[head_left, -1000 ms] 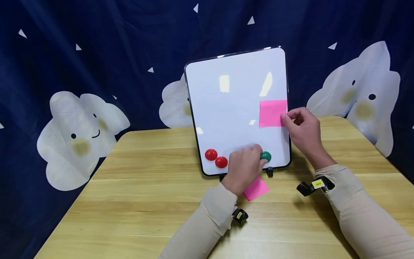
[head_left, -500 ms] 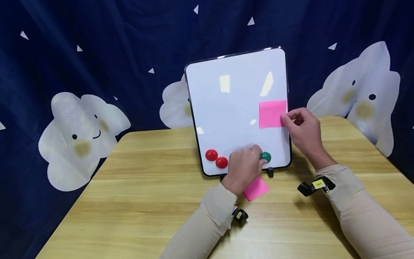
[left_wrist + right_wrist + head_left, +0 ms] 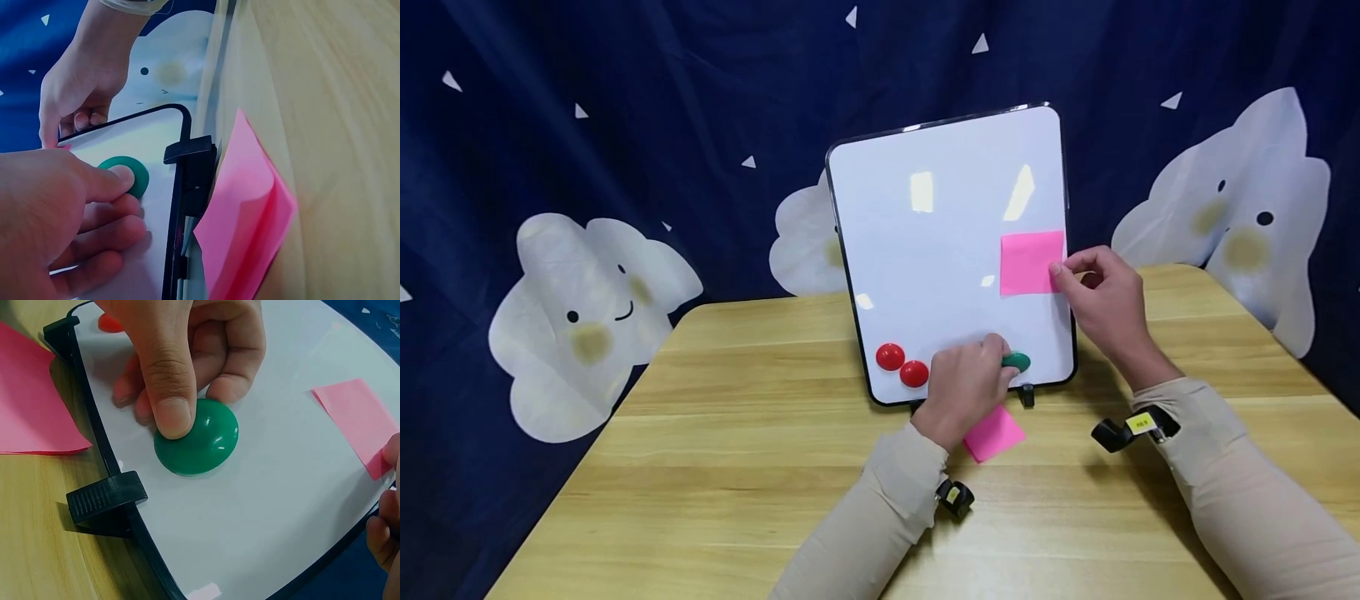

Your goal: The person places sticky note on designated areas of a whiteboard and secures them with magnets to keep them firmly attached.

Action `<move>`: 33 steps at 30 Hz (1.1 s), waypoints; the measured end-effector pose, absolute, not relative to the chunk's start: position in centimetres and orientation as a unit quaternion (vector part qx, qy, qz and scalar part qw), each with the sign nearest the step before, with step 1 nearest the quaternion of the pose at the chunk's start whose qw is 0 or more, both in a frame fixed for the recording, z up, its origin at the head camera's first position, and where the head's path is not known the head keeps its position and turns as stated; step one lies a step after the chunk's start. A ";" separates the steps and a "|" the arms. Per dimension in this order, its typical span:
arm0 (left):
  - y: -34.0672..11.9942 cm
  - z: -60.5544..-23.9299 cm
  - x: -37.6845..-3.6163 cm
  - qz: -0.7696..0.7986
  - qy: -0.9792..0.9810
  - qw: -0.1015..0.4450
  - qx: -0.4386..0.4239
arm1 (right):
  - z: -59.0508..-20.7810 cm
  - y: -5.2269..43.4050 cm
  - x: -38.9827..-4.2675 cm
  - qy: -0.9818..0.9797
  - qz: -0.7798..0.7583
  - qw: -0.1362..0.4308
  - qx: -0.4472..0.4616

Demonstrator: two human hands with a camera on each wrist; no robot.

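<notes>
A pale wood-grain table (image 3: 700,467) bears a white rectangular board (image 3: 947,275) with a black rim, propped up. The left hand (image 3: 966,379) and right hand (image 3: 1105,300) both work there. A square pink paper note (image 3: 1028,260) is at the board's right side, its outer edge pinched by right thumb and forefinger. Pink paper (image 3: 996,435) rests on the table in front. A glossy green domed disc (image 3: 203,444), low on the board's right, is pinched by left thumb and forefinger; full contact with the board cannot be confirmed. Two red discs (image 3: 914,373) sit lower left. Judgement: keep the note steady and grip the disc by its rim.
</notes>
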State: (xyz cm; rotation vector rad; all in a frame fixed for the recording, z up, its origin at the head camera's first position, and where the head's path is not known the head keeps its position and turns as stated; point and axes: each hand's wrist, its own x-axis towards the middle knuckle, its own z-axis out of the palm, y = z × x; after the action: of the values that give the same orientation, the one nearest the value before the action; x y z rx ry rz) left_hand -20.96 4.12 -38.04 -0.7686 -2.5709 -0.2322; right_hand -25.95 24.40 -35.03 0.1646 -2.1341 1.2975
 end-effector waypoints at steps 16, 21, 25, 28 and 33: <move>3.6 -37.8 -21.1 -0.131 -0.915 0.222 -0.310 | -34.6 24.2 -25.8 -0.813 0.491 0.309 0.057; 3.5 -37.8 -21.1 -0.125 -0.909 0.234 -0.322 | -34.6 24.2 -25.7 -0.816 0.488 0.304 0.053; 3.5 -37.8 -21.2 -0.124 -0.899 0.247 -0.339 | -34.6 24.2 -25.8 -0.815 0.490 0.306 0.052; 3.6 -38.0 -21.2 -0.124 -0.892 0.257 -0.352 | -34.6 24.2 -25.8 -0.811 0.492 0.311 0.055; 3.6 -38.2 -21.2 -0.123 -0.888 0.263 -0.356 | -34.8 24.3 -25.9 -0.808 0.498 0.310 0.057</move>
State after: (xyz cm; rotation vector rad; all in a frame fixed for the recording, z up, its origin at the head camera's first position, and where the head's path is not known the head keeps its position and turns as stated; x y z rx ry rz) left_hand -21.16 3.55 -38.19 -0.9640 -2.4027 -0.3321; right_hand -25.90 24.28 -34.83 0.1510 -2.1339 1.3143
